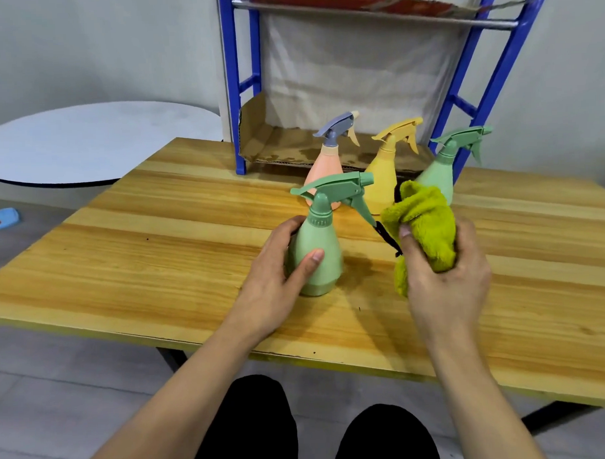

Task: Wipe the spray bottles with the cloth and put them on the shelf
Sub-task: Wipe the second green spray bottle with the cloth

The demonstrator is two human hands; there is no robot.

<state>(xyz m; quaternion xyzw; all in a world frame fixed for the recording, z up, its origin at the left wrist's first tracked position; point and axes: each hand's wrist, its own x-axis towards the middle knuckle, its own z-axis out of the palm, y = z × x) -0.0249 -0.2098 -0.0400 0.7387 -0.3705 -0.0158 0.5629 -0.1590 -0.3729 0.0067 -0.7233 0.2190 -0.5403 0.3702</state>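
Note:
A green spray bottle stands upright on the wooden table, and my left hand grips its body from the left, thumb across the front. My right hand holds a bunched yellow-green cloth just right of the bottle's trigger, not touching the bottle. Behind stand a pink bottle with a grey head, a yellow bottle and a second green bottle. The blue-framed shelf rises at the table's far edge, its lower level lined with cardboard.
A round white table stands to the left beyond the wooden one. A light blue object lies on the floor at far left. My knees in black show below the table's near edge.

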